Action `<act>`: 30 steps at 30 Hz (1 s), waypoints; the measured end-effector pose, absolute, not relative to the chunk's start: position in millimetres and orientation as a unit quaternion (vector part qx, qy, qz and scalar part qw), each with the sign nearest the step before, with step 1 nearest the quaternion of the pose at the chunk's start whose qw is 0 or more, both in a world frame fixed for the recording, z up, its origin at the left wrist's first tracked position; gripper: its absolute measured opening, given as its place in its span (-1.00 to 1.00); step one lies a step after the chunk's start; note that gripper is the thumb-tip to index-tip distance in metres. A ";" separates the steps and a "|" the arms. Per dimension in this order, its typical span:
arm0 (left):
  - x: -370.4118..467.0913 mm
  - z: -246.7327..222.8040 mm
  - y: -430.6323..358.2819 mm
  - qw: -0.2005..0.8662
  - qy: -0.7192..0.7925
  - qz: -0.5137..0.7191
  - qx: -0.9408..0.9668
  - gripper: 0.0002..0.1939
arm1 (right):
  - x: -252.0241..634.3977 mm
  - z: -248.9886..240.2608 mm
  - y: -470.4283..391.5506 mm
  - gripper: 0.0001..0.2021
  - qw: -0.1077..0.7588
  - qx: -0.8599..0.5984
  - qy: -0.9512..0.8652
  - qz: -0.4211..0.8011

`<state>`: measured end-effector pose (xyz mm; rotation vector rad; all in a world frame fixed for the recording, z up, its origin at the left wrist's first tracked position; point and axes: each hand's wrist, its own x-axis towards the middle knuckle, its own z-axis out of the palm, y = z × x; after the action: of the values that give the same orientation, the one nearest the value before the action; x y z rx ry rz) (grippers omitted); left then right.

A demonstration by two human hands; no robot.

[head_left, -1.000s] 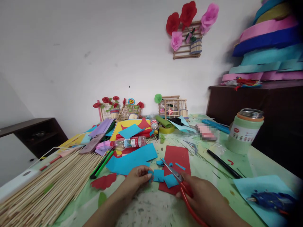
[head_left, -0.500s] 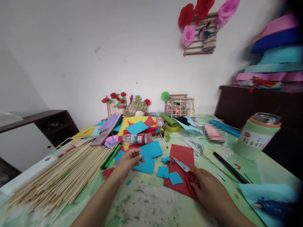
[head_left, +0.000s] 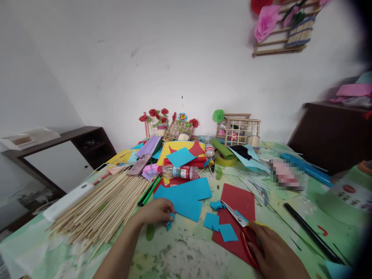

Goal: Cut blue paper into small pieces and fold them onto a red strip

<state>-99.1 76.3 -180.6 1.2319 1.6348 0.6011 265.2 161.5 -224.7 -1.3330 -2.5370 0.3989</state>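
My left hand [head_left: 158, 212] is low over the table with its fingers pinched on a small blue paper scrap [head_left: 171, 222]. Just beyond it lies a large blue paper sheet [head_left: 183, 199] with a notch cut into its right side. Red-handled scissors [head_left: 246, 236] are in my right hand [head_left: 269, 248], blades nearly closed and pointing away to the left. Under the blades is a red paper sheet [head_left: 240, 201]. Two blue paper squares [head_left: 211, 221] and a crumpled blue bit [head_left: 216, 205] lie by its left edge.
Bamboo sticks [head_left: 107, 205] spread across the left, beside a green cutter [head_left: 149, 191]. Plastic bottles [head_left: 180, 171], tape [head_left: 226, 160] and a phone [head_left: 139, 165] sit farther back. A black stick [head_left: 312, 232] and a green jar [head_left: 348, 193] stand to the right.
The view has swung left, so things sit farther right in it. My left hand has come off the blue sheet down to the small blue scrap on the table. My right hand keeps the scissors.
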 end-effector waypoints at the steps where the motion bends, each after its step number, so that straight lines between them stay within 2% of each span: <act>1: -97.9 -180.9 76.9 0.492 0.671 0.257 0.492 -0.70 | 265.9 -225.8 162.5 -0.60 0.125 -0.455 -0.871 0.137; 8: -74.5 -174.7 81.2 0.535 0.618 0.407 0.409 -0.68 | 270.2 -231.5 166.9 -0.60 0.146 -0.457 -0.863 0.157; 12: -41.9 -185.5 87.0 0.602 0.500 0.563 0.265 -0.59 | 273.7 -235.5 171.0 -0.53 0.216 -0.478 -0.837 0.156; 15: -12.1 -198.3 89.3 0.639 0.453 0.594 0.182 -0.65 | 275.0 -232.0 171.0 -0.49 0.267 -0.462 -0.822 0.197; 19: 18.7 -208.5 86.8 0.680 0.414 0.588 0.144 -0.69 | 266.5 -221.6 158.4 -0.51 0.286 -0.417 -0.791 0.344; 24: 32.6 -209.7 83.7 0.696 0.411 0.574 0.132 -0.66 | 246.9 -213.2 129.8 -0.50 0.352 -0.348 -0.549 0.673; 27: 34.2 -207.8 84.0 0.680 0.428 0.581 0.132 -0.63 | 241.2 -201.0 119.5 -0.46 0.311 -0.237 -0.391 0.833; 30: 36.4 -205.6 83.9 0.668 0.442 0.587 0.117 -0.60 | 239.8 -189.8 117.7 -0.44 0.240 -0.134 -0.321 0.906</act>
<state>36.4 83.9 -205.6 0.2639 0.9980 1.3245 239.8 117.7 -189.8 -0.3662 -0.8796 2.4803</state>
